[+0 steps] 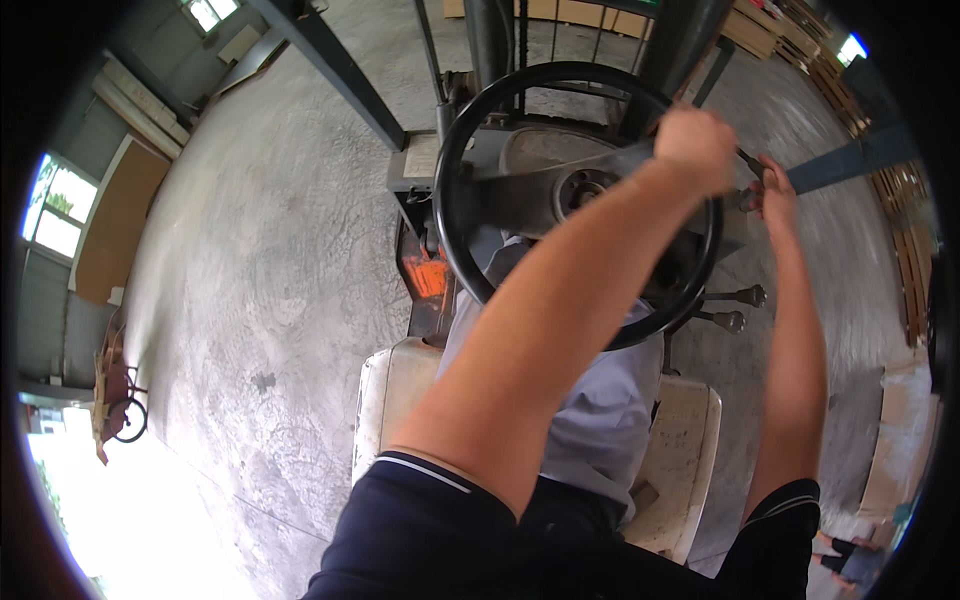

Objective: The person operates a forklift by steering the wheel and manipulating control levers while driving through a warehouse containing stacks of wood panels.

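Note:
Across the steering wheel (443, 205) of a forklift reaches my left forearm. At the upper right of the black rim, my left hand (695, 150) is closed in a fist, somewhat smeared by motion. Just beyond the wheel's right side my right hand (777, 200) is wrapped on a control lever (752, 163) with a dark knob. A second knob lies against its fingers. Lower on the right, two more levers with rounded knobs (750, 295) stick out, untouched. My left arm covers part of the wheel's hub (580, 190).
The forklift's mast (490, 45) and grey posts (335, 75) rise ahead. Grey concrete floor (250, 250) surrounds the machine. Stacked wooden pallets (900, 250) line the right; boards (120, 220) lean on the left wall. A person (855, 560) shows at lower right.

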Available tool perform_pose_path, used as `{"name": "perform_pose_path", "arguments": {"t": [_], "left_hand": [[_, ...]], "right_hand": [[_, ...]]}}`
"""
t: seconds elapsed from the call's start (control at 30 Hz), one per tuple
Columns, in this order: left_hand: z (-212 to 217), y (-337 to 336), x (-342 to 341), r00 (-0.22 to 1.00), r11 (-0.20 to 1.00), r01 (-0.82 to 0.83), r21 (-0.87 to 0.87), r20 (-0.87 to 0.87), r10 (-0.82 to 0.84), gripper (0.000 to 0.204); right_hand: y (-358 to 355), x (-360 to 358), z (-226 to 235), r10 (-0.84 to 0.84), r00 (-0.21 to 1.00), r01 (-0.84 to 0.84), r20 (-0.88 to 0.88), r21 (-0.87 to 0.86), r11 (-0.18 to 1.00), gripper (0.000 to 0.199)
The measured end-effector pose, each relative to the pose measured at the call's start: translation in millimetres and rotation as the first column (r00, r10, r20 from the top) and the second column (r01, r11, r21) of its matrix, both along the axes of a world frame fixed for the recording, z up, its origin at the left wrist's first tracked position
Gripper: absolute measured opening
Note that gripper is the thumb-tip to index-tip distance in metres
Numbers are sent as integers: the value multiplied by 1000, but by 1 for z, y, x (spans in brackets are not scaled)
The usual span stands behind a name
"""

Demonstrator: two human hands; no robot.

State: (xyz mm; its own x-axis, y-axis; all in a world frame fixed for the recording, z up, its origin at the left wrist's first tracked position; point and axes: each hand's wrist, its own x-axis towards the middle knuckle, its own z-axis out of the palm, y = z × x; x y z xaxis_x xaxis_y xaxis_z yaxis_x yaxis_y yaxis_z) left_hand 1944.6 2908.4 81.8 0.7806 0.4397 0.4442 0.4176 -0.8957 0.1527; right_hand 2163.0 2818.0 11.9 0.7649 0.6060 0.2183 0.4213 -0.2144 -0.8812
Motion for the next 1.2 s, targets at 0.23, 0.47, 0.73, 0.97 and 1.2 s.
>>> {"name": "perform_pose_path", "arguments": {"t": [0.23, 0.47, 0.73, 0.97, 1.2], "left_hand": [[-88, -83, -32, 879, 896, 428, 121, 177, -443, 24], [-128, -96, -90, 802, 858, 509, 72, 321, -503, 19], [-108, -72, -68, 841, 883, 437, 169, 270, -468, 15], [-67, -47, -34, 920, 930, 312, 193, 182, -346, 17], [-4, 32, -50, 996, 994, -79, -74, 21, 81, 29]], "right_hand": [[-80, -13, -69, -140, 814, 176, 564, -10, 984, 51], [-116, -19, -72, -382, 923, 381, 38, 39, 924, 45], [-43, 4, -11, -330, 936, 339, -126, 62, 939, 34], [-59, -8, 2, -314, 935, 329, -164, 79, 941, 36], [-70, -26, 6, -362, 924, 366, -122, 11, 930, 36]]}}
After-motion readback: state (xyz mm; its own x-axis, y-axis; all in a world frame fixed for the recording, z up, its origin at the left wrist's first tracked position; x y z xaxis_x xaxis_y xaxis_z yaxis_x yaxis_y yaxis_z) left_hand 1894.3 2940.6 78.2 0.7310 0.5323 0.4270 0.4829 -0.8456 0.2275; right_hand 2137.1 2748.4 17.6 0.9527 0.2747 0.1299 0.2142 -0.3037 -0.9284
